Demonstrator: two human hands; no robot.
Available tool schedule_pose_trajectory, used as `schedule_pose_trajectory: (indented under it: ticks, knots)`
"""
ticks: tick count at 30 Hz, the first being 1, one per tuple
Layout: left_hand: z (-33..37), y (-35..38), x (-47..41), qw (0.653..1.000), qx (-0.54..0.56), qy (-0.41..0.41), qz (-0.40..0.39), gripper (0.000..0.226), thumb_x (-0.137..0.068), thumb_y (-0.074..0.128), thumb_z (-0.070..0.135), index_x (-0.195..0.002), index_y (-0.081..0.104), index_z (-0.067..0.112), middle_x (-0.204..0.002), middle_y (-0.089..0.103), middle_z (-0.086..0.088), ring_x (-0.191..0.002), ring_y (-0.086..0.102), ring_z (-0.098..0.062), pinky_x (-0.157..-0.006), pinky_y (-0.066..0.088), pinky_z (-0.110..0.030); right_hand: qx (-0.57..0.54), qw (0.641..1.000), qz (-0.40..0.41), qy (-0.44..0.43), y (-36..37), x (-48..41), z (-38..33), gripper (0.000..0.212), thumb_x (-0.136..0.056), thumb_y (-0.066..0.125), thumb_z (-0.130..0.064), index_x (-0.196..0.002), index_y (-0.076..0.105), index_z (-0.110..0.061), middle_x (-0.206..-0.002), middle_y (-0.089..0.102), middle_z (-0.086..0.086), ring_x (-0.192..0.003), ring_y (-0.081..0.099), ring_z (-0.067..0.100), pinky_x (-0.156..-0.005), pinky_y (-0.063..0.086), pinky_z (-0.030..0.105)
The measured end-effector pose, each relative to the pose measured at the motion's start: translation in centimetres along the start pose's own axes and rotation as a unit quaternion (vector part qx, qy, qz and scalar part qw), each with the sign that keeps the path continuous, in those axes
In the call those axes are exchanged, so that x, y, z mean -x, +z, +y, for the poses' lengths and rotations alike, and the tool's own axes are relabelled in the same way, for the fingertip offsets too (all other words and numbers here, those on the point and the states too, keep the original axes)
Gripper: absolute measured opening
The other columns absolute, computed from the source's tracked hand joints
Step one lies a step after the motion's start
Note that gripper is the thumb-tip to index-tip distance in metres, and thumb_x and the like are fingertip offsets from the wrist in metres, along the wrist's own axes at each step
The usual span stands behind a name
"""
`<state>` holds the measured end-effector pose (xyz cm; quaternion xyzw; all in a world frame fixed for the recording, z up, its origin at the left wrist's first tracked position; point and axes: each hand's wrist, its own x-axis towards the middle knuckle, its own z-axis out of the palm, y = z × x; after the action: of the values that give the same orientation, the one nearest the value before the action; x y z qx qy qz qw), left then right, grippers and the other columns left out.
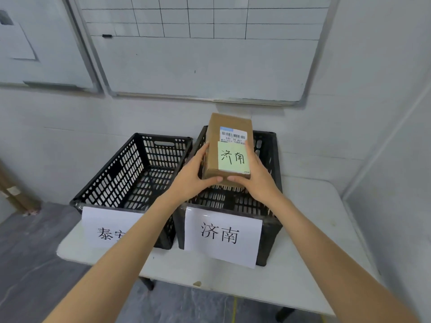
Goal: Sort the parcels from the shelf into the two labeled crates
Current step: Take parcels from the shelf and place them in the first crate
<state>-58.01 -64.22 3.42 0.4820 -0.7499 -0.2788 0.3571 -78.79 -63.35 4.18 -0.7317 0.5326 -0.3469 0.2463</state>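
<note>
A brown cardboard parcel (pixel 229 127) with a barcode sticker and a green note reading 济南 hovers over the right black crate (pixel 271 206). My left hand (pixel 193 176) grips its left side and near edge. My right hand (pixel 254 176) grips its right side, thumb on the near edge. That crate carries a white paper label 济南 (pixel 222 236) on its front. The left black crate (pixel 130 169) has a white label (pixel 105 227) starting with 泰, partly hidden by my left forearm. Both crates look empty where I can see inside.
The crates stand side by side on a white table (pixel 210 271) against a grey wall. A large whiteboard (pixel 205 64) hangs above them. Grey floor lies to the left and below the table. The shelf is out of view.
</note>
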Motion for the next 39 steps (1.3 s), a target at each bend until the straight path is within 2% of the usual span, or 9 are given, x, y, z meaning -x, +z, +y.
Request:
schedule_pose_trajectory:
  ticks: [2, 5, 9, 12, 15, 24, 30, 36, 39]
  knots:
    - [-1.2, 0.0, -1.7, 0.999, -0.051, 0.005, -0.011, 0.103, -0.079, 0.074, 0.048, -0.154, 0.005, 0.037, -0.155, 0.031, 0.011, -0.14, 0.031, -0.006, -0.114, 0.031, -0.038, 0.008, 1.0, -0.003, 0.015, 0.5, -1.7, 1.4, 0.107, -0.088, 0.072, -0.026, -0.156, -0.009, -0.029, -0.161, 0.023, 0.001, -0.142, 0.031, 0.02, -0.111, 0.037, 0.05]
    - [-2.8, -0.2, -4.2, 0.997, -0.077, -0.001, -0.02, 0.102, -0.08, 0.069, 0.056, -0.154, 0.001, 0.038, -0.159, 0.024, 0.009, -0.144, 0.026, -0.013, -0.116, 0.026, -0.044, 0.008, 0.999, -0.011, 0.044, 1.4, -4.5, 3.8, 0.106, -0.089, 0.071, -0.027, -0.156, -0.012, -0.028, -0.161, 0.022, 0.003, -0.142, 0.033, 0.021, -0.11, 0.038, 0.049]
    - [-5.2, -0.8, -7.3, 0.983, -0.185, 0.006, 0.013, 0.081, -0.091, 0.051, 0.058, -0.154, 0.005, 0.035, -0.16, 0.022, 0.002, -0.148, 0.018, -0.021, -0.118, 0.017, -0.056, 0.007, 0.996, -0.024, 0.088, 3.2, -8.7, 7.5, 0.108, -0.088, 0.072, -0.027, -0.156, -0.012, -0.028, -0.161, 0.022, 0.003, -0.142, 0.032, 0.023, -0.111, 0.037, 0.05]
    - [-7.2, -1.2, -9.4, 0.97, -0.242, -0.001, 0.028, 0.075, -0.095, 0.042, 0.057, -0.155, 0.006, 0.033, -0.162, 0.018, 0.0, -0.15, 0.011, -0.022, -0.12, 0.008, -0.052, 0.025, 0.992, -0.028, 0.123, 5.5, -11.5, 10.2, 0.109, -0.087, 0.073, -0.029, -0.156, -0.01, -0.029, -0.161, 0.02, 0.004, -0.142, 0.032, 0.025, -0.111, 0.036, 0.052]
    - [-9.2, -1.2, -11.5, 0.966, -0.256, -0.003, 0.029, 0.074, -0.096, 0.044, 0.052, -0.155, 0.005, 0.032, -0.161, 0.021, 0.0, -0.149, 0.012, -0.021, -0.12, 0.007, -0.051, 0.041, 0.988, -0.037, 0.144, 8.4, -13.5, 12.8, 0.109, -0.086, 0.074, -0.031, -0.157, -0.009, -0.028, -0.162, 0.019, 0.005, -0.141, 0.035, 0.027, -0.109, 0.039, 0.051]
    - [-13.9, 0.1, -16.1, 0.983, -0.174, -0.051, 0.006, 0.072, -0.097, 0.05, 0.043, -0.155, 0.011, 0.026, -0.159, 0.026, -0.002, -0.149, 0.016, -0.022, -0.119, 0.014, -0.055, 0.053, 0.979, -0.079, 0.182, 15.6, -16.6, 19.4, 0.108, -0.086, 0.072, -0.03, -0.155, -0.01, -0.031, -0.163, 0.012, 0.009, -0.141, 0.032, 0.031, -0.108, 0.038, 0.052]
    - [-15.9, 0.8, -17.3, 0.978, -0.206, -0.041, -0.003, 0.072, -0.096, 0.049, 0.045, -0.155, 0.012, 0.026, -0.159, 0.024, 0.0, -0.15, 0.009, -0.019, -0.12, 0.007, -0.053, 0.1, 0.967, -0.105, 0.211, 18.8, -17.5, 22.0, 0.101, -0.087, 0.071, -0.035, -0.155, -0.003, -0.041, -0.161, 0.011, 0.013, -0.139, 0.033, 0.035, -0.107, 0.039, 0.053]
    - [-17.3, 0.7, -17.7, 0.974, -0.222, -0.05, -0.016, 0.075, -0.095, 0.048, 0.049, -0.156, 0.011, 0.026, -0.16, 0.021, 0.003, -0.15, 0.005, -0.017, -0.12, 0.006, -0.053, 0.085, 0.965, -0.1, 0.227, 20.9, -18.3, 23.2, 0.089, -0.088, 0.071, -0.026, -0.153, 0.012, -0.043, -0.161, 0.011, 0.01, -0.139, 0.03, 0.036, -0.107, 0.04, 0.055]
    - [-17.6, 0.6, -17.7, 0.972, -0.228, -0.052, -0.018, 0.075, -0.095, 0.046, 0.05, -0.155, 0.01, 0.026, -0.161, 0.02, 0.004, -0.15, 0.003, -0.016, -0.121, 0.005, -0.052, 0.077, 0.964, -0.099, 0.236, 21.5, -18.2, 23.6, 0.086, -0.09, 0.069, -0.025, -0.153, 0.013, -0.042, -0.161, 0.008, 0.011, -0.142, 0.026, 0.036, -0.106, 0.04, 0.058]
